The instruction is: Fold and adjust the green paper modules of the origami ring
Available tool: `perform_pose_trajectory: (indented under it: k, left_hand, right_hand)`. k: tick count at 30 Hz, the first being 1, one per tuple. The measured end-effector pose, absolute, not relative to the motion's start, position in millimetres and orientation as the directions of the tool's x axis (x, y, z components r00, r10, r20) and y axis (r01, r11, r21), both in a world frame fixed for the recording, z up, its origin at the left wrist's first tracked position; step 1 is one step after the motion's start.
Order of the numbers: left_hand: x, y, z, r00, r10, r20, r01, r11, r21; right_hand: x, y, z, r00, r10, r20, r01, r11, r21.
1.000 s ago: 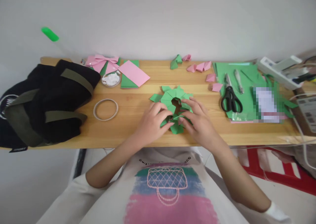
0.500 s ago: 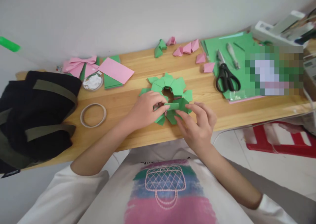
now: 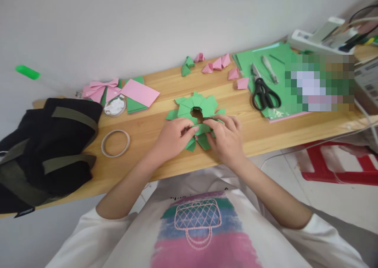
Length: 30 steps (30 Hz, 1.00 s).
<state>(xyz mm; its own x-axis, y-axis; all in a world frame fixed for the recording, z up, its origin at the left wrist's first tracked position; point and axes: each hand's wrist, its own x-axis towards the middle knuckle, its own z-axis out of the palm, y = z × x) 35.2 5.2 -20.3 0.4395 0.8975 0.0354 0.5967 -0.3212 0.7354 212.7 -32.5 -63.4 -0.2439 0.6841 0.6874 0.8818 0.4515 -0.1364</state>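
Observation:
A ring of folded green paper (image 3: 197,101) with pointed tips lies on the wooden table in front of me. At its near side, a green paper flap (image 3: 202,129) stands up between my hands. My left hand (image 3: 175,136) pinches the flap's left end between thumb and forefinger. From the other side, my right hand (image 3: 226,140) closes its thumb and fingers on the flap's right end. Both hands cover part of the ring's near edge. A little pink shows just under the flap.
Left on the table are a black bag (image 3: 73,138), a tape roll (image 3: 115,143), a round dish (image 3: 115,105) and pink paper (image 3: 140,92). Folded pink pieces (image 3: 217,63) lie behind the ring. Right of it, scissors (image 3: 264,91) rest on green sheets (image 3: 248,57).
My right hand has moved left and closed on the flap's right end, where its fingers were spread before. The left hand keeps its pinch. The whole view has shifted slightly.

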Motion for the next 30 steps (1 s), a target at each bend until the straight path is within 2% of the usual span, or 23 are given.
perform_pose_trajectory:
  k: [3, 6, 8, 10, 14, 17, 21, 25, 27, 30]
  left_hand:
    - [30.4, 6.6, -1.9, 0.444, 0.895, 0.050, 0.576, -0.327, 0.750]
    - [25.0, 11.9, 28.6, 0.468, 0.883, 0.047, 0.508, -0.312, 0.803]
    - [21.8, 15.7, 49.8, 0.457, 0.886, 0.073, 0.451, -0.302, 0.840]
    - [18.6, 17.6, 66.7, 0.420, 0.898, 0.129, 0.396, -0.309, 0.865]
    - [10.5, 14.1, 78.2, 0.373, 0.913, 0.166, 0.252, -0.272, 0.929]
    - [4.1, 8.9, 72.0, 0.419, 0.893, 0.164, 0.161, -0.251, 0.954]
    - [0.5, 6.6, 65.3, 0.475, 0.835, 0.279, 0.134, -0.382, 0.915]
    - [1.4, 12.1, 70.3, 0.487, 0.799, 0.354, 0.219, -0.504, 0.835]
    - [1.8, 16.6, 73.8, 0.526, 0.784, 0.330, 0.254, -0.514, 0.819]
    - [1.7, 22.9, 76.4, 0.558, 0.792, 0.249, 0.233, -0.438, 0.868]
  right_hand:
    - [219.8, -27.9, -41.7, -0.281, 0.693, 0.664, 0.840, 0.512, -0.178]
    - [226.2, -23.1, -0.1, -0.304, 0.777, 0.551, 0.699, 0.575, -0.425]
    - [228.1, -18.8, 34.4, -0.310, 0.844, 0.438, 0.628, 0.528, -0.572]
    - [227.6, -13.1, 67.6, -0.341, 0.896, 0.283, 0.600, 0.439, -0.669]
    - [223.1, 1.2, 110.9, -0.345, 0.938, 0.034, 0.650, 0.264, -0.712]
    - [220.9, 11.6, 120.7, -0.362, 0.926, -0.103, 0.614, 0.154, -0.774]
    - [220.2, 23.6, 120.5, -0.367, 0.882, -0.295, 0.560, -0.043, -0.827]
    - [222.1, 34.6, 118.3, -0.398, 0.848, -0.350, 0.518, -0.107, -0.849]
    - [224.5, 39.0, 116.1, -0.437, 0.824, -0.361, 0.487, -0.121, -0.865]
    - [228.7, 44.6, 109.9, -0.488, 0.769, -0.413, 0.427, -0.203, -0.881]
